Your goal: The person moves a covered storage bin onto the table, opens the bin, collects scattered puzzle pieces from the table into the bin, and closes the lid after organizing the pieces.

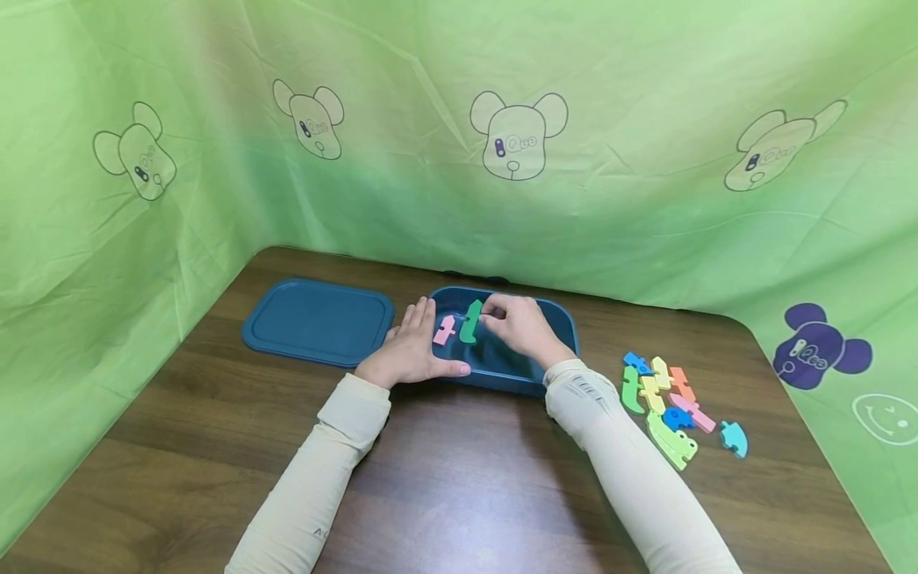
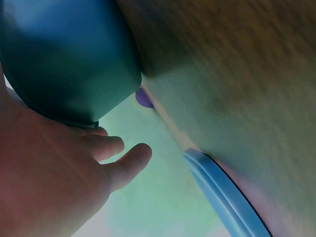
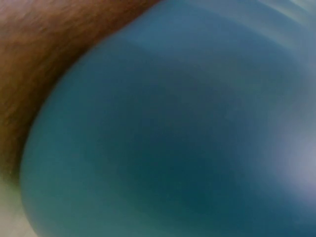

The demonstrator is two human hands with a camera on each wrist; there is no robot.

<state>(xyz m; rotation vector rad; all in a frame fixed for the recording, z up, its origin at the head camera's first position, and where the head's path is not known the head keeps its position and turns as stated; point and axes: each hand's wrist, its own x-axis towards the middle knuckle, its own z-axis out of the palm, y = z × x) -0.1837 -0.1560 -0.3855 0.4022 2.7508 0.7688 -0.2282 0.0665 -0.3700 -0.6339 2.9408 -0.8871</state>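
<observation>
A dark blue box (image 1: 502,379) stands at the back of the table without its cover. My left hand (image 1: 412,347) rests on its left end, fingers straight, thumb along the front rim; the left wrist view shows this hand against the box wall (image 2: 74,64). Inside the box, my right hand (image 1: 522,325) has curled fingers and pinches the edge of a dark green puzzle piece (image 1: 469,323). A pink puzzle piece (image 1: 444,330) lies to the left of the green one. Only the box's side (image 3: 148,138) fills the right wrist view; the right fingers are hidden there.
The blue lid (image 1: 319,320) lies flat left of the box. Several coloured puzzle pieces (image 1: 651,392) are scattered to the right, among them a light green crocodile head (image 1: 672,441) and a turquoise piece (image 1: 733,438). Green cloth (image 1: 402,191) hangs behind the wooden table (image 1: 445,470).
</observation>
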